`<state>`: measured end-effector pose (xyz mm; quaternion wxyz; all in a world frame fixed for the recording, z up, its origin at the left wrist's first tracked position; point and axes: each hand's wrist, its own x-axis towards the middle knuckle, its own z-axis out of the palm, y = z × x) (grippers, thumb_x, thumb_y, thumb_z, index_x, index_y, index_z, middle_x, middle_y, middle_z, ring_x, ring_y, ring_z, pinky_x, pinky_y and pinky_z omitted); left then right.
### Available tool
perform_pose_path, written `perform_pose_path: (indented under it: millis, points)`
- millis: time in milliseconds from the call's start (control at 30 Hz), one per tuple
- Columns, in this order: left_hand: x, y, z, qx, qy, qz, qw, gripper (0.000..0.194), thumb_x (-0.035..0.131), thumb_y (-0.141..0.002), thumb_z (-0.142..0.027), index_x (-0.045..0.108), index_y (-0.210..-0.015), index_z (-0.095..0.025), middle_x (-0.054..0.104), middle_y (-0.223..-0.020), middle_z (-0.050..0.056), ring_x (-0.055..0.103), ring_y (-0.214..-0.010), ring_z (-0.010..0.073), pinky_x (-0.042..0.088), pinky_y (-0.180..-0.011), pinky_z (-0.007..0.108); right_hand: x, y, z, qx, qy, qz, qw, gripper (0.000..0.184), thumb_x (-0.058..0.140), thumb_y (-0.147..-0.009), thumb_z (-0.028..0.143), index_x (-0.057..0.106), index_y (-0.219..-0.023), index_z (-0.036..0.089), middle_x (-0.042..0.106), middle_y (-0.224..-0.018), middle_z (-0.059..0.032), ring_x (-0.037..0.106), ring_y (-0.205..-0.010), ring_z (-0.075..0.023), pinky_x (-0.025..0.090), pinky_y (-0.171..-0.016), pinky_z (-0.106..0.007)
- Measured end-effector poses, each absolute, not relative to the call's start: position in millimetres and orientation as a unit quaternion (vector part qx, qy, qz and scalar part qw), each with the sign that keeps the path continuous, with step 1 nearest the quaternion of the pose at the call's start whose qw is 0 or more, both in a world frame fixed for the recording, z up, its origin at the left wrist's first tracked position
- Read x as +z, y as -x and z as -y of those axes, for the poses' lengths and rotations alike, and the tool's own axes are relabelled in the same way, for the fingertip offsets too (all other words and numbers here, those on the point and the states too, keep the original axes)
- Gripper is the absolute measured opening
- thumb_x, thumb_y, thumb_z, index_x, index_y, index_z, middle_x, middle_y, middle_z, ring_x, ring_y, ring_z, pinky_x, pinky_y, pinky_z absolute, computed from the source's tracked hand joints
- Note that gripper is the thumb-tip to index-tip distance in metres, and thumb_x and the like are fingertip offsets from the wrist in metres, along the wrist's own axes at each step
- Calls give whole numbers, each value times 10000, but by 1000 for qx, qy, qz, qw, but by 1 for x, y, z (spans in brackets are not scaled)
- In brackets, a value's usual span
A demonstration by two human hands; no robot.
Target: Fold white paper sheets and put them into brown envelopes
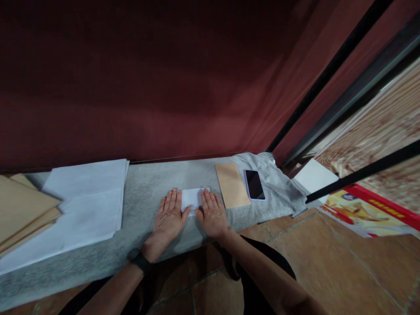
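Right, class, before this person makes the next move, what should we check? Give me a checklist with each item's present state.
1. Left hand flat at the left end of the small white paper: ok.
2. Right hand flat at its right end: ok.
3. Paper's ends lined up: cannot tell, the hands partly cover them.
4. Brown paper piece lying flat, right of the right hand: ok.
5. Grey cloth smooth throughout: not ok, it is wrinkled at the right end, beyond the phone.
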<state>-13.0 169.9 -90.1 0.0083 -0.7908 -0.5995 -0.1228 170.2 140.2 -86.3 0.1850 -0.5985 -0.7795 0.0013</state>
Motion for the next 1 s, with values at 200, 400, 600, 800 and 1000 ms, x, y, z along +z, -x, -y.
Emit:
perform_pose_path:
  millis: [200,400,600,800,1000]
  points:
    - [-95,16,-171,-131,795,592,11,645,267,-1007,-411,375,-1543,-69,340,-1632,195,272,-1539,295,248,-1247,495,-92,-167,-122,26,481,854,196,639,430,-1055,501,411,-1543,89,392,-1609,-149,328,-1512,-252,269,-1258,-445]
    - [-97,22,-172,-130,789,600,9,664,244,-1008,-426,345,-1556,-65,364,-1619,195,285,-1535,299,250,-1242,521,-94,-178,-114,12,506,842,189,693,466,-1036,517,396,-1544,51,387,-1601,-195,329,-1511,-271,305,-1244,-462]
    - [-92,28,-173,-117,780,615,1,684,247,-1010,-457,354,-1552,-55,375,-1618,179,295,-1529,316,239,-1249,521,-89,-187,-110,8,517,836,186,697,483,-1031,516,397,-1546,54,389,-1598,-192,365,-1494,-275,333,-1228,-448]
    - [-84,25,-154,-154,830,536,6,637,267,-1031,-447,410,-1523,-68,402,-1605,181,317,-1523,290,265,-1253,516,-79,-195,-114,28,512,839,184,579,478,-1046,433,456,-1520,100,451,-1568,-156,419,-1464,-255,331,-1226,-462]
    - [-86,20,-119,-159,905,394,-10,639,388,-1019,-506,393,-1535,-129,450,-1581,159,417,-1473,252,351,-1224,456,-59,-198,-134,105,515,830,188,445,358,-1092,360,605,-1401,154,605,-1449,-108,513,-1391,-200,302,-1242,-447]
